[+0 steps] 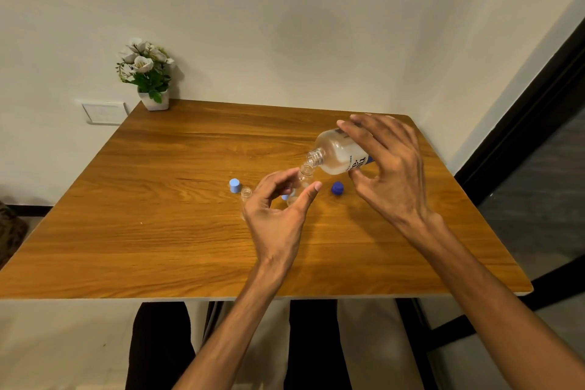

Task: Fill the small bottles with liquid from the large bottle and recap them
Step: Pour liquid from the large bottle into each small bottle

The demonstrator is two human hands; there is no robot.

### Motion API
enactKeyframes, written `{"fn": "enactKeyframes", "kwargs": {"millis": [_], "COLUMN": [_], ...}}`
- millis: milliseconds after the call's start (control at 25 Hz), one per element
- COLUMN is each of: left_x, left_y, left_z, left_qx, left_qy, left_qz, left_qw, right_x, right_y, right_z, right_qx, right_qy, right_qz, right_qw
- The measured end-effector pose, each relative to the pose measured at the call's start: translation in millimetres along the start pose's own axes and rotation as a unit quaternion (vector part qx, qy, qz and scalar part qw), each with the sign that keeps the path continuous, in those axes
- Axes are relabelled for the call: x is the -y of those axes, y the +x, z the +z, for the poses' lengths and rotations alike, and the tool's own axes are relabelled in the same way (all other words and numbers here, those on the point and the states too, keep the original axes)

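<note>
Pouring is underway: the right hand (391,168) grips the tilted bottle (340,153) over a vial (304,175) pinched by the left hand (277,210); next, level off and recap.

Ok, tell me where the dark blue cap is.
The dark blue cap lies on the wooden table right of centre, just below the tilted large bottle, between the two hands.
</note>
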State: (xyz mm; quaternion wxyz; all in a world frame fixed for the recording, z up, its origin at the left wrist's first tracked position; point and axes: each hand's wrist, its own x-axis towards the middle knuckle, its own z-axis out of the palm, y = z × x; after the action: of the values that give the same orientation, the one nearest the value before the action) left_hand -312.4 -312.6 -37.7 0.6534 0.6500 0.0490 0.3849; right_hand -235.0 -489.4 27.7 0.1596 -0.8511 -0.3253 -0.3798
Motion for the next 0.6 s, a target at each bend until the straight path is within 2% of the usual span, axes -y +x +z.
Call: {"fn": "enactKeyframes", "kwargs": {"millis": [600], "left_x": [-1.9], "left_y": [-2.0], "left_z": [-0.8], "left_qx": [0.003], "left_qy": [0.011], "left_qz": [-0.004], "left_qw": [1.0], "right_x": [1.3], "right_y": [2.2], "right_z": [-3.6], "right_qx": [-0.007], "right_qy": [-0.01], "right_qz": [-0.012], "right_qw": [1.0]}}
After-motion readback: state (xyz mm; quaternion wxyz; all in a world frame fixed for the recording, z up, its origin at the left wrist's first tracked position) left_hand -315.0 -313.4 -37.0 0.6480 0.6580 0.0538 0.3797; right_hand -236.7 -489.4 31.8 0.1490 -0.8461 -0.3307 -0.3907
